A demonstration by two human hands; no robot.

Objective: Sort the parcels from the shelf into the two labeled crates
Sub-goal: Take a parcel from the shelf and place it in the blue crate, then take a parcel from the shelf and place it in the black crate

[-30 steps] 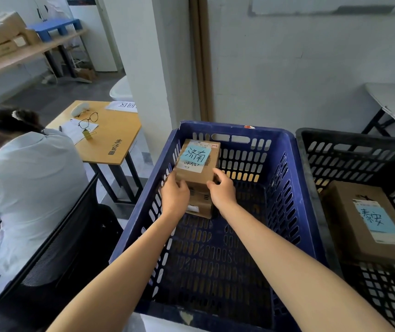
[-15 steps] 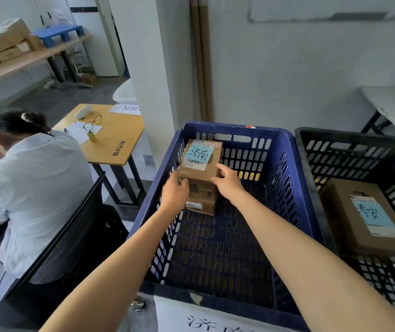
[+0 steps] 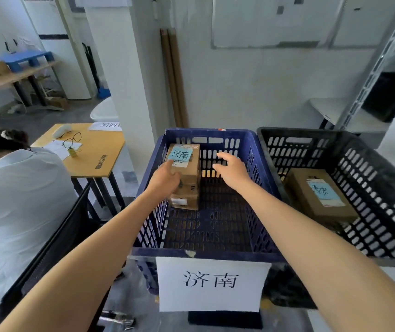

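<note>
A small brown parcel (image 3: pixel 188 174) with a light-blue handwritten label lies in the far left corner of the blue crate (image 3: pixel 209 254), which carries a white paper sign on its front. My left hand (image 3: pixel 165 179) rests against the parcel's left side, fingers loose. Over the crate, right of the parcel, my right hand (image 3: pixel 232 170) hovers with fingers spread, apart from the parcel. A larger brown parcel (image 3: pixel 320 196) with a blue label lies in the black crate (image 3: pixel 380 188) on the right.
A seated person in a pale shirt (image 3: pixel 14 207) on a black chair is close at the left. Behind stands a yellow table (image 3: pixel 91 152) with glasses and papers. A white pillar (image 3: pixel 122 75) rises behind the crates. A metal shelf frame (image 3: pixel 373 68) stands at the right.
Both hands gripped the parcel's sides a second ago; the right hand has let go and lifted away to the right, and the left hand's grip has loosened. The parcel now rests in the crate.
</note>
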